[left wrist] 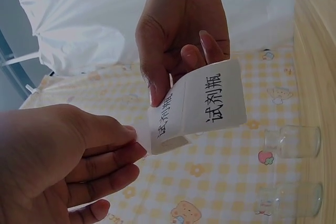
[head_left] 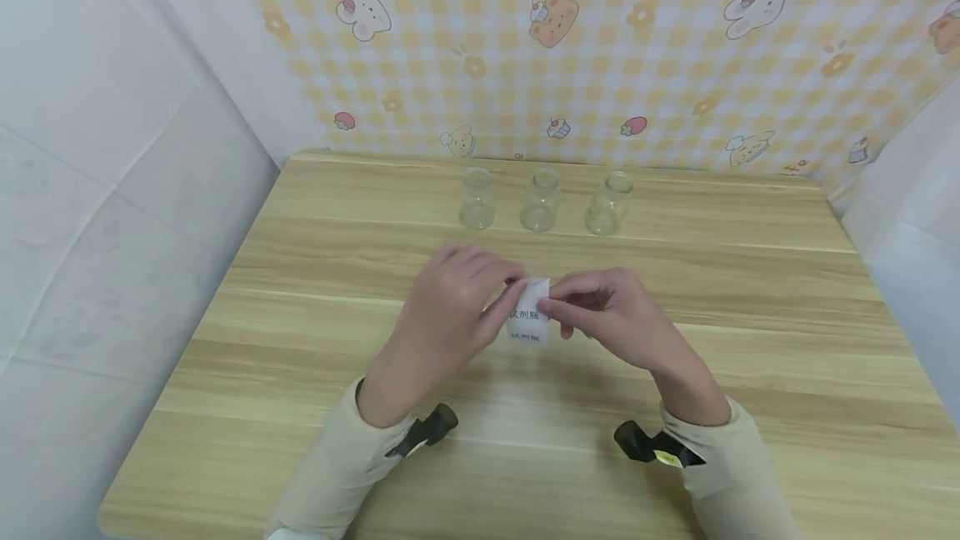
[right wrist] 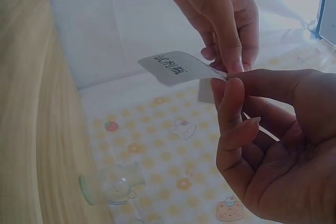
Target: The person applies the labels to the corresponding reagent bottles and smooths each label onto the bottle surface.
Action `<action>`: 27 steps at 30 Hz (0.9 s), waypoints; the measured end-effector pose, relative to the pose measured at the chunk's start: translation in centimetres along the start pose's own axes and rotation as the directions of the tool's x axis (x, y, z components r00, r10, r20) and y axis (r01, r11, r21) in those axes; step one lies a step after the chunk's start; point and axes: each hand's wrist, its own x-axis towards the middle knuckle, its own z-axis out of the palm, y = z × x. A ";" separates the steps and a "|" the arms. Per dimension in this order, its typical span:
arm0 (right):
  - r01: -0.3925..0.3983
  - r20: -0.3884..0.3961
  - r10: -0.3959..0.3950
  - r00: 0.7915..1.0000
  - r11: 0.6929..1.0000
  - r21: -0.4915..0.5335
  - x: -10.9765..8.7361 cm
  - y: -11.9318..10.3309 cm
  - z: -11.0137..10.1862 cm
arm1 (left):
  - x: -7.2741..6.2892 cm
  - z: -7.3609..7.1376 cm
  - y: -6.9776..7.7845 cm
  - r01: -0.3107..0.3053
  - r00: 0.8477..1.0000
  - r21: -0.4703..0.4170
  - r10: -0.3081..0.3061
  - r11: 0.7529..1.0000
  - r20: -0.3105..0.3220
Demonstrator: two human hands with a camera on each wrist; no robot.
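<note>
Both hands meet over the middle of the table at a small white label sheet [head_left: 531,327] printed with black characters. My left hand [head_left: 453,307] pinches its upper left edge between thumb and forefinger. From the other side, my right hand [head_left: 611,311] pinches the right edge with thumb and index finger. In the left wrist view, the label sheet [left wrist: 210,100] bends between the hands, showing two printed labels, with a small flap folded beneath. The right wrist view shows the label sheet [right wrist: 181,69] jutting out past the fingertips, side-on.
Three clear glass jars stand in a row toward the back of the wooden table [head_left: 360,257]: a left jar [head_left: 477,200], a middle jar [head_left: 540,202] and a right jar [head_left: 608,205]. Behind them hangs a yellow checked cloth [head_left: 510,90] with cartoon animals.
</note>
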 end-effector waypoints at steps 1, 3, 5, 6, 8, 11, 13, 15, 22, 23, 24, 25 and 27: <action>-0.006 0.001 0.006 1.000 1.000 -0.002 0.1 0.1 0.0 | 0.0 0.0 -0.1 0.007 1.000 0.004 -0.007 1.000 -0.002; -0.018 0.001 0.018 1.000 1.000 -0.009 0.2 0.2 0.1 | 0.0 -0.1 -0.2 0.021 1.000 0.013 -0.021 1.000 -0.008; -0.036 0.004 0.037 0.999 0.999 -0.019 0.3 0.3 0.2 | 0.1 -0.1 -0.4 0.038 0.999 0.019 -0.038 0.999 -0.010; -0.047 0.007 0.047 0.999 0.999 -0.022 0.4 0.4 0.2 | 0.1 -0.1 -0.5 0.046 0.999 0.023 -0.046 0.999 -0.011; -0.070 0.011 0.071 0.997 0.997 -0.033 0.6 0.6 0.3 | 0.0 -0.1 -0.7 0.058 0.998 0.033 -0.058 0.998 -0.009; -0.090 0.026 0.091 0.996 0.995 -0.030 0.9 1.0 0.4 | -0.1 -0.1 -1.3 0.079 0.997 0.052 -0.078 0.996 -0.012; -0.098 0.041 0.099 0.994 0.995 -0.025 1.1 1.4 0.5 | -0.1 -0.3 -1.6 0.098 0.995 0.063 -0.097 0.993 -0.019; -0.107 0.061 0.107 0.992 0.994 -0.009 1.4 1.8 0.6 | -0.2 -0.5 -1.9 0.118 0.993 0.073 -0.116 0.990 -0.028; -0.224 0.171 0.210 0.963 0.972 0.071 2.9 4.7 1.6 | -0.3 -0.9 -2.3 0.153 0.988 0.085 -0.151 0.985 -0.034; -0.251 0.181 0.232 0.956 0.964 0.086 3.1 5.2 1.9 | -0.2 -1.0 -2.3 0.152 0.988 0.084 -0.150 0.985 -0.031; -0.275 0.186 0.255 0.949 0.957 0.090 3.2 5.7 2.1 | -0.2 -0.9 -2.3 0.149 0.989 0.083 -0.147 0.985 -0.029; -0.296 0.188 0.277 0.942 0.951 0.086 3.3 6.1 2.3 | -0.2 -0.9 -2.2 0.146 0.989 0.080 -0.144 0.986 -0.027; -0.334 0.188 0.318 0.929 0.940 0.061 3.4 6.7 2.7 | -0.1 -0.8 -2.2 0.136 0.991 0.072 -0.135 0.988 -0.027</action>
